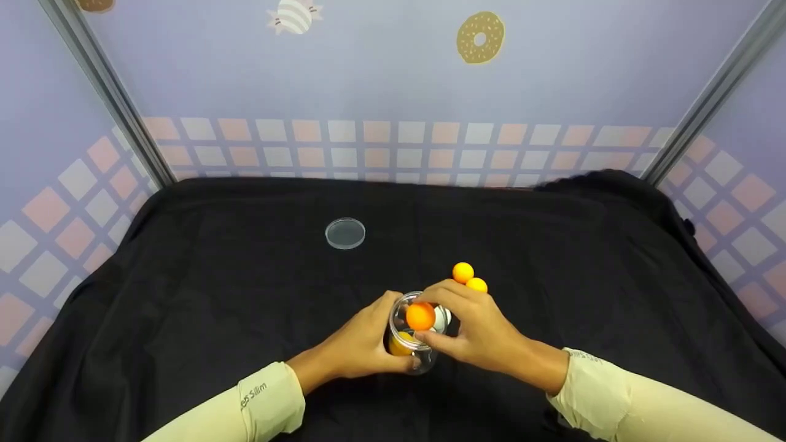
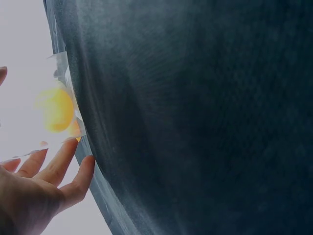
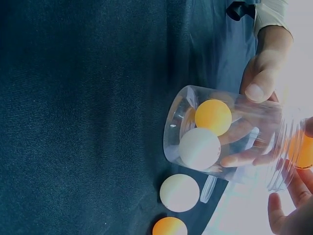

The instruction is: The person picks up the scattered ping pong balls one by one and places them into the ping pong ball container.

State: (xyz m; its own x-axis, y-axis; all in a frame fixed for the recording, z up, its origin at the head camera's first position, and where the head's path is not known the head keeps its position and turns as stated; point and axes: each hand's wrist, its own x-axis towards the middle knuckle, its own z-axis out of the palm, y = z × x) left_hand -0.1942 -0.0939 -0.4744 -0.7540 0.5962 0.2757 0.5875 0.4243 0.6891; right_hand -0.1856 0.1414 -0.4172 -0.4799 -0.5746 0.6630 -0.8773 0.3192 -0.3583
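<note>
Long pale yellow fabric left sleeve, matching long pale yellow fabric right sleeve, small dark printed lettering near each cuff, some soft folds in the cloth

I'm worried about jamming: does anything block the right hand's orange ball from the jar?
Nothing visible: the orange ball is at the jar mouth, the lid lies on the cloth, and the white ball and yellow ball sit low inside.
</note>
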